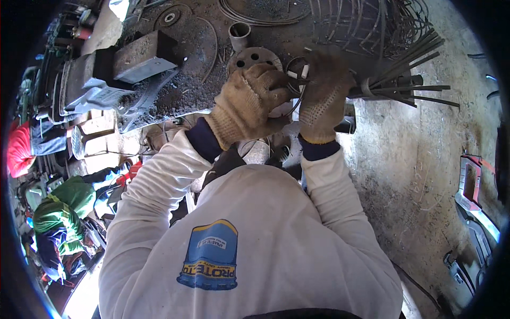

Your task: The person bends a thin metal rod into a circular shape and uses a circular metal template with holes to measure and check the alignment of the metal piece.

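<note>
Probably light and springy, the wire loop (298, 105) suits pinching along its curve; the left hand (249, 103) curls its fingers, the right hand (325, 95) blurs, both grips unclear.

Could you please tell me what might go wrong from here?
The thin bent wire between the gloved left hand and right hand could spring or slip, and might poke through the knitted gloves.

The bundle of rods juts out with bare ends just beyond the right hand, so a glove or the white sleeve might catch on them if that arm swings outward.
</note>
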`<state>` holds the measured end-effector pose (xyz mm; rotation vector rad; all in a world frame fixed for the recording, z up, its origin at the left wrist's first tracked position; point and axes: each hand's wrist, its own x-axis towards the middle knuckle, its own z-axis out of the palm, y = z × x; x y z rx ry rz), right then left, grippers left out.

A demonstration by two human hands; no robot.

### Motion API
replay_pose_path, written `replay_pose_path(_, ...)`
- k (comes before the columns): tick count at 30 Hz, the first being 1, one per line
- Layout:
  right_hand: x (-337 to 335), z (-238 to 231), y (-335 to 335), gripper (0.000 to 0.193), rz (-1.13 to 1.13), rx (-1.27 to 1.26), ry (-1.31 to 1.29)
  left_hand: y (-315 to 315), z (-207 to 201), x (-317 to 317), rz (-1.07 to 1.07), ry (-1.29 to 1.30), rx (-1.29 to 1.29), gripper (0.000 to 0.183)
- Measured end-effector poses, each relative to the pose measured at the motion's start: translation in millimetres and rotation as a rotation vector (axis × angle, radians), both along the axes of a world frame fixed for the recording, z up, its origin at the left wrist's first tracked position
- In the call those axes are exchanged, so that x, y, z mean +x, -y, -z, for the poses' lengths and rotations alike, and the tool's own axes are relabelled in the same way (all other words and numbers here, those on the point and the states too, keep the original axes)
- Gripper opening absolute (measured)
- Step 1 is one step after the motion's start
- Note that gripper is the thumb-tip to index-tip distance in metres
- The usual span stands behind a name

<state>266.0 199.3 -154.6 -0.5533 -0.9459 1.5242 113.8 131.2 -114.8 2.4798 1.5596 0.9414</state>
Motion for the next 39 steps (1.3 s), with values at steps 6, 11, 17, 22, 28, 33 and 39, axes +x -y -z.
replay_pose_path(6, -0.7, 7.0, -0.4, 0.070, 0.162, 0.329, 0.667, 1.6, -4.6, 1.0, -0.005, 0.045, -0.014, 0.044)
replay_pose_path(11, -9.2, 2.4, -13.3, 0.079, 0.009, 0.257, 0.657, 2.4, -3.8, 5.2, -0.026, 0.054, -0.006, 0.044)
replay_pose_path(17, -7.3, 16.5, -21.1, 0.082, -0.175, -0.004, 0.010, 4.5, -4.6, 5.8, -0.021, 0.061, 0.024, 0.042)
replay_pose_path(22, 26.8, -3.8, 13.0, 0.041, 0.211, 0.361, 0.657, 4.4, -5.9, 0.8, -0.015, 0.037, -0.008, 0.045)
replay_pose_path(28, 26.6, -31.0, 49.5, 0.036, -0.130, -0.271, 0.711, 13.9, -10.9, 4.0, -0.085, 0.091, -0.101, 0.076)
replay_pose_path(33, 27.0, -21.7, 44.1, 0.029, -0.150, -0.344, 0.620, 25.8, -35.1, -24.9, -0.053, 0.119, 0.064, 0.092)
replay_pose_path(39, 28.5, -43.8, 54.4, 0.026, -0.177, -0.473, 0.578, 87.5, -25.6, -73.3, -0.243, 0.193, 0.078, 0.090)
